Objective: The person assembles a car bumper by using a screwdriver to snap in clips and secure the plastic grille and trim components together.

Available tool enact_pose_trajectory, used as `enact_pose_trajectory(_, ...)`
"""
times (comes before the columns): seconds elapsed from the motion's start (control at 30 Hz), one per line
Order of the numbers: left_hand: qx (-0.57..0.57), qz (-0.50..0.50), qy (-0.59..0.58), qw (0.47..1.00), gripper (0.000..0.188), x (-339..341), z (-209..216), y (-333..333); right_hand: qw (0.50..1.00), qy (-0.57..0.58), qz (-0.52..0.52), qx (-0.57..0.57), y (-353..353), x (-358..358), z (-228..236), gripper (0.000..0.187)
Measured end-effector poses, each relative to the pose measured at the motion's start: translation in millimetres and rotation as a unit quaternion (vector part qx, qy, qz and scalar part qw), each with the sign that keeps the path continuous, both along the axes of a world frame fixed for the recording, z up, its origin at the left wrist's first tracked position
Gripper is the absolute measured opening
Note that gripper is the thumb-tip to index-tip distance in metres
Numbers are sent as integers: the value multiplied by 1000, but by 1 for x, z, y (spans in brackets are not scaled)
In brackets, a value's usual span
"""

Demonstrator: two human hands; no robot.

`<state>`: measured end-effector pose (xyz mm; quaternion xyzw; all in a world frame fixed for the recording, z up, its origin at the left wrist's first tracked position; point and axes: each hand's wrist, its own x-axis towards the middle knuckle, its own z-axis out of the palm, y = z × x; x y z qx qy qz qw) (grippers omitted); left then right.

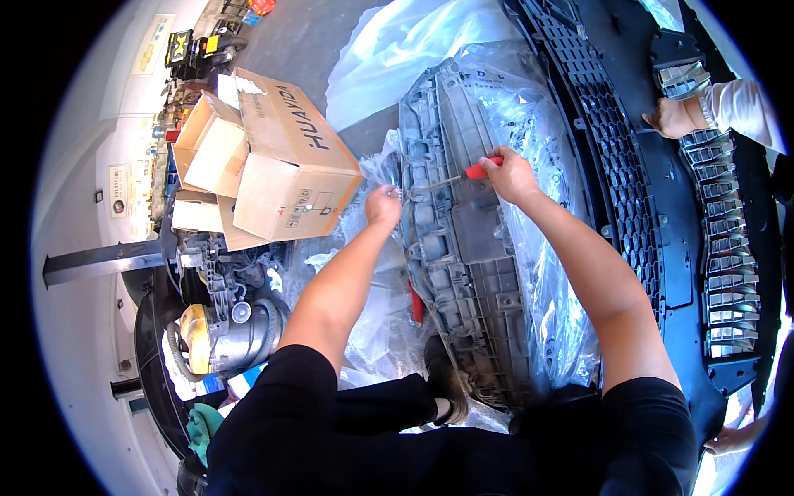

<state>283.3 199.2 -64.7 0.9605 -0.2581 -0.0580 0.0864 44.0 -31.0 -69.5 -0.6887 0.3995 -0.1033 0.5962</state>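
Observation:
My right hand (pixel 513 177) is wrapped round the red handle of a screwdriver (pixel 477 171). Its thin shaft points left across the back of a long grey plastic car grille (pixel 473 223), its tip close to the left rim. At that rim, my left hand (pixel 383 206) is closed, the fingers pinched together by the screwdriver's tip; what they hold is too small to make out. The grille, ribbed and dusty, lies lengthwise in front of me on clear plastic wrap (pixel 538 289).
An open cardboard box (pixel 285 178) stands left, above a metal canister (pixel 244 335). A red-handled tool (pixel 416 304) lies beside the grille. Rightward is a black bumper with honeycomb mesh (pixel 616 140); another person's hand (pixel 674 118) touches it, and a further hand (pixel 732 438) shows lower right.

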Motion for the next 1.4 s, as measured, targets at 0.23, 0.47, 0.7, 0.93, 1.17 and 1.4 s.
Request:
enact_pose_trajectory(0.23,35,16,119,992,26,16,-20,-14,1000,7,7,-20,-6,-5,-3,39)
enact_pose_trajectory(0.47,-121,290,358,879,17,43,-43,3,1000,0,-8,16,0,0,-30,39)
enact_pose_trajectory(0.7,-5,130,82,988,16,-14,-29,-24,1000,14,-12,22,0,-11,-16,38)
enact_pose_trajectory(0.93,71,42,-50,995,20,-37,-7,-38,1000,5,-13,1,-1,-20,-23,38)
enact_pose_trajectory(1.17,140,-113,-37,983,20,-33,20,-39,999,24,-3,-37,-9,-48,-23,40)
enact_pose_trajectory(1.4,249,-216,-36,943,17,-3,8,-47,973,-25,45,225,-33,-77,-5,28)
